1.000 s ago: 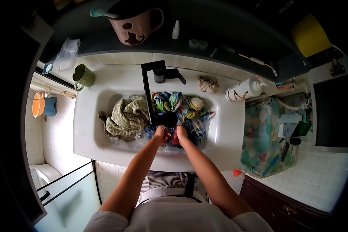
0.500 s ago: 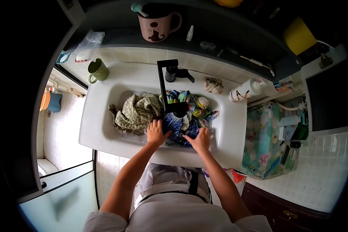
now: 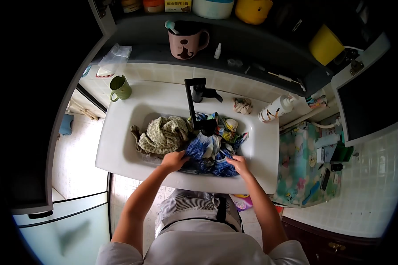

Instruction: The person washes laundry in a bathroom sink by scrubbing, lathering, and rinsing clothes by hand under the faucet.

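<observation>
A wet blue and white patterned garment [image 3: 205, 152] lies bunched in the front right part of the white sink [image 3: 108, 148]. My left hand [image 3: 174, 160] is closed on its left edge, and my right hand [image 3: 239, 164] pinches its right side. Behind it the cloth shows multicoloured patches of yellow, green and red; whether that is the same piece I cannot tell. To the left, a green-beige patterned cloth [image 3: 161, 134] sits in a heap, near my left hand but not held. The black faucet [image 3: 205, 126] hangs over the blue cloth and hides some of it.
A green cup [image 3: 121, 88], a crumpled cloth [image 3: 242, 106] and a white pump bottle [image 3: 274, 109] stand along the sink's back rim. Above is a dark shelf with a pink mug [image 3: 183, 46]. A patterned mat [image 3: 296, 163] holding small items lies at right.
Both hands have closed on the blue garment and spread it wider, drawing it toward the sink's front. The view has tilted up slightly, showing more of the shelf.
</observation>
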Motion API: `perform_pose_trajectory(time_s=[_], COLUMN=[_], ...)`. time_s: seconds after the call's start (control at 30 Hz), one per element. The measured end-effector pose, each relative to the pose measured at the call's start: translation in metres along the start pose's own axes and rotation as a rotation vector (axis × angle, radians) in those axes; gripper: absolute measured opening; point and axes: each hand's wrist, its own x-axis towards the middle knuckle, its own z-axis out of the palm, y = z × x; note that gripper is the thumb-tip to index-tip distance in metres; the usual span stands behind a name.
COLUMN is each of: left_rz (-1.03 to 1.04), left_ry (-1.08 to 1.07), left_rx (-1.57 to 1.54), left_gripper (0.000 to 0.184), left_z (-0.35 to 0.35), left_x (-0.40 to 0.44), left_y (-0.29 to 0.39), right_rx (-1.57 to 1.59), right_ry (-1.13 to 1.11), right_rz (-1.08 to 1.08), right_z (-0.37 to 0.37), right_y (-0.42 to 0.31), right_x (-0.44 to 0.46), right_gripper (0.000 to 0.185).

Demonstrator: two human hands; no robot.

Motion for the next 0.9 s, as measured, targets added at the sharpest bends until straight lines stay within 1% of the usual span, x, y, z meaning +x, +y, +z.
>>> perform_pose_trajectory(time_s=[0.07, 0.1, 0.13, 0.2, 0.23, 0.27, 0.3, 0.33, 0.4, 0.5, 0.53, 0.57, 0.6, 0.63, 0.67, 0.7, 0.73, 0.77, 0.8, 0.83, 0.87, 0.9], left_rz=[-0.018, -0.022, -0.027, -0.081, -0.089, -0.098, -0.206, -0.200, -0.192, -0.030, 0.078, 0.238, 0.351, 0.461, 0.446, 0.503, 0.466, 0.422, 0.378, 0.360, 0.338, 0.313], left_ry=[-0.010, 0.013, 0.039, 0.092, 0.130, 0.168, 0.076, 0.070, 0.062, 0.392, 0.312, 0.351, 0.354, 0.360, 0.260, 0.222, 0.238, 0.283, 0.329, 0.317, 0.305, 0.291], left_rx=[0.076, 0.098, 0.119, 0.132, 0.138, 0.142, 0.095, 0.070, 0.016, -0.117, -0.173, -0.158, -0.150, -0.080, -0.064, -0.115, -0.054, -0.035, -0.017, -0.036, -0.054, -0.070], left_gripper=[0.035, 0.032, 0.030, 0.029, 0.029, 0.028, 0.027, 0.027, 0.029, 0.041, 0.056, 0.064, 0.071, 0.077, 0.079, 0.082, 0.084, 0.084, 0.084, 0.082, 0.080, 0.078], left_z=[-0.024, -0.030, -0.034, -0.031, -0.020, -0.014, -0.016, -0.014, -0.012, -0.036, -0.042, -0.037, -0.033, -0.020, -0.004, 0.020, 0.036, 0.046, 0.051, 0.053, 0.055, 0.056], left_x=[-0.020, -0.028, -0.035, -0.045, -0.047, -0.047, -0.049, -0.047, -0.040, -0.042, -0.038, -0.029, -0.023, -0.012, -0.003, 0.011, 0.013, 0.014, 0.015, 0.018, 0.019, 0.020], left_y=[-0.006, -0.013, -0.020, -0.042, -0.058, -0.066, -0.064, -0.067, -0.076, -0.014, 0.006, 0.024, 0.046, 0.059, 0.070, 0.075, 0.085, 0.092, 0.097, 0.098, 0.096, 0.093], right_rx=[0.199, 0.277, 0.255, 0.270, 0.316, 0.292, 0.315, 0.338, 0.381, 0.622, 0.630, 0.638, 0.644, 0.710, 0.779, 0.847, 0.914, 0.926, 0.915, 0.902, 0.889, 0.901], right_ry=[-0.017, -0.056, -0.027, 0.068, 0.076, 0.111, 0.168, 0.223, 0.282, 0.322, 0.349, 0.377, 0.405, 0.371, 0.430, 0.491, 0.554, 0.534, 0.443, 0.349, 0.253, 0.221], right_rz=[0.028, -0.016, 0.014, -0.085, -0.089, -0.104, -0.085, -0.066, -0.180, -0.228, -0.274, -0.320, -0.365, -0.378, -0.367, -0.355, -0.343, -0.387, -0.462, -0.534, -0.601, -0.580], right_z=[-0.010, -0.018, -0.023, -0.030, -0.035, -0.039, -0.043, -0.047, -0.055, -0.069, -0.068, -0.065, -0.065, -0.069, -0.068, -0.063, -0.061, -0.064, -0.071, -0.081, -0.087, -0.085], right_y=[-0.011, -0.029, -0.054, -0.092, -0.110, -0.131, -0.141, -0.149, -0.175, -0.197, -0.208, -0.223, -0.232, -0.231, -0.244, -0.267, -0.286, -0.296, -0.296, -0.292, -0.290, -0.302], right_x=[-0.016, -0.028, -0.041, -0.060, -0.067, -0.075, -0.079, -0.082, -0.091, -0.088, -0.087, -0.088, -0.087, -0.083, -0.084, -0.091, -0.098, -0.102, -0.101, -0.101, -0.100, -0.103], right_gripper=[0.021, 0.016, 0.016, 0.023, 0.025, 0.030, 0.032, 0.034, 0.033, 0.030, 0.029, 0.028, 0.027, 0.023, 0.022, 0.021, 0.020, 0.017, 0.012, 0.016, 0.025, 0.019])
